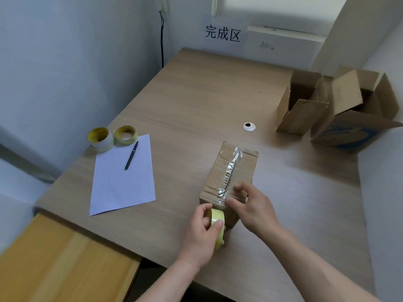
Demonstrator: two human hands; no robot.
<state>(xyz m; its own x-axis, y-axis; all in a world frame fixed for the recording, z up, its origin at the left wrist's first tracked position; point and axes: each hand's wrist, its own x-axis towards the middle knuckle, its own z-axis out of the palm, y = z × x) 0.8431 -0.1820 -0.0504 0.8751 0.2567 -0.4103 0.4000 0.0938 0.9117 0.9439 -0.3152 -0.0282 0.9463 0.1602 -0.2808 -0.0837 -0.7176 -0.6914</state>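
Pale walls are closing in a corner around a wood-grain desk [196, 101], which is filling most of the view, and a yellow wooden surface [54, 262] is sitting lower at its near left. Two open cartons [303, 110] are standing side by side at the far right edge, their flaps splaying out. A lined sheet [122, 182] is lying flat on the left half of the desk, and a paper sign [222, 35] with three printed characters is hanging on the far wall. A small closed box [218, 171] is lying near the middle front of the desk, a shiny tape strip [231, 171] running along the seam on its top. The right hand [255, 205] is pressing its thumb and forefinger down on the near end of that top, just beside the strip; whether its other fingers are gripping the box's right edge cannot be told. The left hand [200, 232] is gripping a yellow tape roll [217, 216], thumb across the rim and fingers curling round it, and is holding it upright against the box's near end. Two more rolls [100, 138] are sitting touching each other at the sheet's far left corner. A black pen [131, 155] is lying slantwise on the sheet's upper part. A round cable grommet [249, 126] is sitting in the desk between the closed box and the cartons.
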